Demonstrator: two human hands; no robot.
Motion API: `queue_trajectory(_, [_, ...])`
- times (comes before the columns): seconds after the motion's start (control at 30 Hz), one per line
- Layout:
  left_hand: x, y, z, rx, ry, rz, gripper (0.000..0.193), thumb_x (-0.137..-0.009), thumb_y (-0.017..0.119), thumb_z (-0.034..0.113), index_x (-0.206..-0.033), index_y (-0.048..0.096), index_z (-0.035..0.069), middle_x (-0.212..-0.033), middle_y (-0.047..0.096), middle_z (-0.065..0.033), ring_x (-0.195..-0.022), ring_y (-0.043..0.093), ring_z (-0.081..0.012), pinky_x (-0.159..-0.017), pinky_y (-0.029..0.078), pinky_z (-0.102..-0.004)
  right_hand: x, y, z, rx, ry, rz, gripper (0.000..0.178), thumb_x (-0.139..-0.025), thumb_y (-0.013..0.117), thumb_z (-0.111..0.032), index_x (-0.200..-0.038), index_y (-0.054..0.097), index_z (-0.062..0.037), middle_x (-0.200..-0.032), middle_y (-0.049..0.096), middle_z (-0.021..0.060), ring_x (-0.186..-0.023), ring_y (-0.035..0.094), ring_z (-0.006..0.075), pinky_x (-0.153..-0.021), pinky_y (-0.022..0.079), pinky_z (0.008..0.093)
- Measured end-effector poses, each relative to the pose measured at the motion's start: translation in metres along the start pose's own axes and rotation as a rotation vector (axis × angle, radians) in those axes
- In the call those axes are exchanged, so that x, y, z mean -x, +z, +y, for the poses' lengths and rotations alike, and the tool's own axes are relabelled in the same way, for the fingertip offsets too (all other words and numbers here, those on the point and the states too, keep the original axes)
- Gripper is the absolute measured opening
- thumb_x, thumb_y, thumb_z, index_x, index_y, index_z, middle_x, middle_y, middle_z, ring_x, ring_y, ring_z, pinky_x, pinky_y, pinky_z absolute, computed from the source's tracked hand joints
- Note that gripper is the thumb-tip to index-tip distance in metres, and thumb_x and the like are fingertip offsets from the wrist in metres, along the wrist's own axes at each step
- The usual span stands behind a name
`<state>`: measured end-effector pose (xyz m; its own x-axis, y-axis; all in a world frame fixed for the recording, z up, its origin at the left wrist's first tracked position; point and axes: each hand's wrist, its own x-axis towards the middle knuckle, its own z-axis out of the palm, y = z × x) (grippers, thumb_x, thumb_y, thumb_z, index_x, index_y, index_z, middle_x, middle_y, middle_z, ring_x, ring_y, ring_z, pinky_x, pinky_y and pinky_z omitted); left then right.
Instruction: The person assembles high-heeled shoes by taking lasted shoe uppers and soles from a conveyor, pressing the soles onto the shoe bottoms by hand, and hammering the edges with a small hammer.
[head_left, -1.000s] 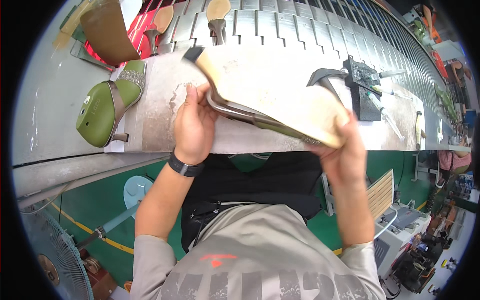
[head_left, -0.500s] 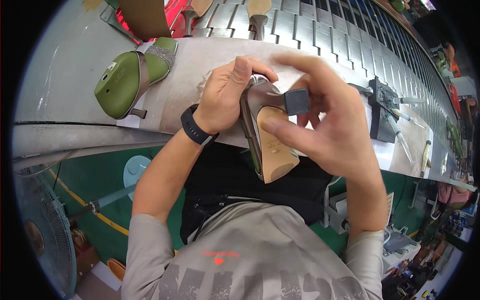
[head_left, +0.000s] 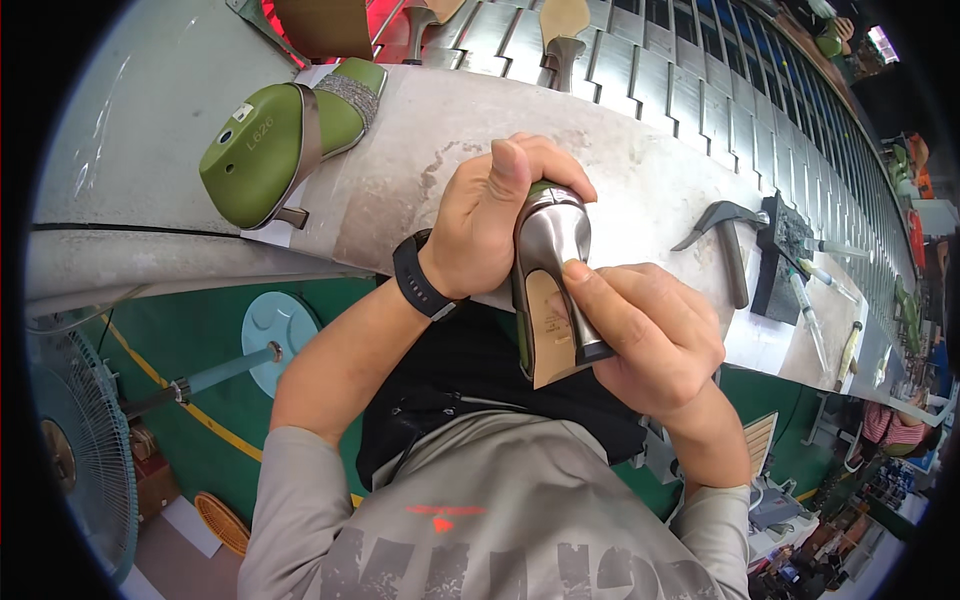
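A metallic brown high-heeled shoe (head_left: 553,222) with a tan sole is held over the table's front edge, heel side up and toe toward my body. A bit of green shows at its edge. My left hand (head_left: 492,215) is closed round the shoe's back end, thumb raised. With my right hand (head_left: 655,335) I grip the heel near its dark tip, the thumb pressed along the heel's side; its other fingertips are hidden behind. On the table to the left lies another sandal on a green shoe last (head_left: 255,155), with a glittery grey strap.
Right on the table (head_left: 620,190) are a hammer (head_left: 733,255), a black block (head_left: 785,260) and several syringe-like tubes (head_left: 806,310). Behind runs a metal slat conveyor (head_left: 650,60), carrying shoes with tan soles (head_left: 566,18). A fan (head_left: 85,450) stands at lower left.
The shoe has turned, so its heel now points toward my body. My right hand has moved down and closed on the heel. The view has shifted, showing the hammer more fully.
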<state>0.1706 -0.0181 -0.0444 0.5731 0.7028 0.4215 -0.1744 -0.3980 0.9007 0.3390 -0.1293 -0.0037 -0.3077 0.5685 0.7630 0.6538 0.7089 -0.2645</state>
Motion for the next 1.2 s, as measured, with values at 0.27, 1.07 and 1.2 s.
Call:
queue_trajectory(0.27, [0.002, -0.001, -0.004, -0.035, 0.039, -0.009, 0.093, -0.110, 0.006, 0.063, -0.098, 0.073, -0.001, -0.100, 0.068, -0.0140, -0.094, 0.063, -0.0225, -0.088, 0.050, -0.0354, 0.001, 0.001, 0.002, 0.009, -0.012, -0.009, 0.045, -0.063, 0.079, 0.001, -0.108, 0.075, 0.0080, -0.086, 0.067, 0.0123, -0.063, 0.065, 0.0196, -0.052, 0.053, 0.0296])
queue_trajectory(1.07, [-0.044, 0.012, -0.027, 0.120, -0.176, 0.059, 0.032, -0.106, 0.061, 0.025, -0.102, 0.075, -0.003, -0.091, 0.071, -0.0021, -0.085, 0.061, -0.0082, -0.079, 0.050, -0.0244, 0.005, 0.003, 0.054, -0.598, 1.067, -0.274, 0.043, -0.093, 0.080, -0.040, -0.100, 0.072, 0.0017, -0.084, 0.070, 0.0020, -0.079, 0.060, 0.0084, -0.070, 0.049, 0.0272])
queue_trajectory(1.2, [-0.045, 0.017, -0.029, 0.115, -0.216, 0.072, 0.034, -0.106, 0.062, 0.028, -0.100, 0.075, -0.002, -0.085, 0.069, -0.0005, -0.080, 0.059, -0.0073, -0.074, 0.049, -0.0240, -0.004, 0.006, 0.056, -0.545, 1.066, -0.329, 0.038, -0.093, 0.080, -0.037, -0.095, 0.072, 0.0002, -0.078, 0.067, 0.0007, -0.073, 0.057, 0.0059, -0.064, 0.045, 0.0263])
